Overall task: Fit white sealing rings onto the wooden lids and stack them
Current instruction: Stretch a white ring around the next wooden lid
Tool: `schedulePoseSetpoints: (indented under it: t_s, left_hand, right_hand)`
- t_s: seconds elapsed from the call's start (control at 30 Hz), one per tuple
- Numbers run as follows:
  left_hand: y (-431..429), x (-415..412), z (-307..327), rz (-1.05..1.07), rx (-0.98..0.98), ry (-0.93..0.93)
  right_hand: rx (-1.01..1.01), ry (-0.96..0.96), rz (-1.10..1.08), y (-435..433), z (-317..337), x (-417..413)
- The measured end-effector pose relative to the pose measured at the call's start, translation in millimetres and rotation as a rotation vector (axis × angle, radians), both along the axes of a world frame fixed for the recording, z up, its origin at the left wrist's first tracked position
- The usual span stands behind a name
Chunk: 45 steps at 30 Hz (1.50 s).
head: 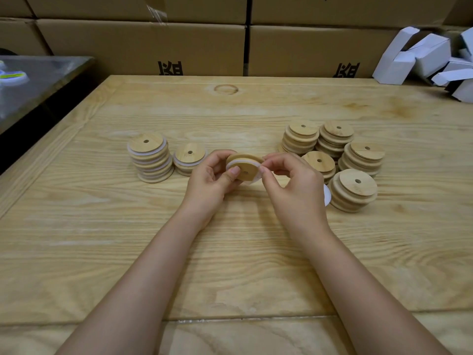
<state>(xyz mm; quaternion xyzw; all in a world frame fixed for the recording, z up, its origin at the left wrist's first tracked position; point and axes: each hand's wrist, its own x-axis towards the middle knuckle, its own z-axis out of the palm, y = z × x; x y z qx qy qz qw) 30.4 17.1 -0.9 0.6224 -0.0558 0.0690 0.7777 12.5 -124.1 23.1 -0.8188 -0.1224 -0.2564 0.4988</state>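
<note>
Lid stacks (332,155) flanking hands, cardboard boxes (143,44) behind

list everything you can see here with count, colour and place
held wooden lid: 1, light wood, between both hands
white sealing ring: 1, white, partly on the held lid
ringed lid stacks: 2, wood and white, left of hands
bare lid stacks: 5, light wood, right of hands
loose rings: count unclear, white, beside nearest bare stack
table: 1, pale wood, under everything
cardboard boxes: several, brown, behind table
small cartons: several, white, far right
metal surface: 1, grey, far left
left hand: 1, grips the lid
right hand: 1, pinches the ring
</note>
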Motion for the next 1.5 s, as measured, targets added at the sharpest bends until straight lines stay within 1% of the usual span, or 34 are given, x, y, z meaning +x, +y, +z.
schedulePoseSetpoints:
  t_s: [0.23,0.37,0.53,0.67,0.77,0.9,0.97,1.1,1.17,1.27,1.4,1.5]
  left_hand:
    - [4,1,-2,-0.028,-0.043,0.009]
    - [5,1,-1,-0.053,-0.031,0.031]
    - [8,-1,3,-0.151,-0.068,0.100]
    - [5,-6,5,-0.228,-0.010,0.105]
    - [3,-7,6,-0.234,0.036,0.092]
    - [4,-5,4,-0.200,-0.064,0.118]
    - [4,-4,3,-0.191,-0.093,0.123]
    - [5,-2,0,-0.179,-0.107,0.094]
    - [6,-1,-1,-0.164,-0.100,0.070]
    - [7,0,-2,-0.163,-0.116,0.056]
    - [9,0,-1,-0.213,-0.165,0.060]
    - [11,0,0,-0.253,-0.186,0.072]
  right_hand:
    - [0.104,0.109,0.052,-1,4,1]
    - [0.105,0.135,0.048,-2,6,1]
    - [0.086,0.156,0.013,-5,6,2]
    - [0.065,0.197,0.038,-6,7,1]
    - [-0.018,0.168,0.049,-3,6,-1]
    - [-0.137,0.069,0.010,0,5,-3]
    - [-0.149,0.017,-0.018,1,5,-5]
    - [-0.098,-0.022,-0.029,2,4,-5]
    - [-0.060,-0.011,-0.009,3,3,-5]
    - [0.029,0.065,0.039,3,4,-3]
    - [0.152,0.171,0.110,0,6,1]
    - [0.199,0.218,0.149,-3,8,2]
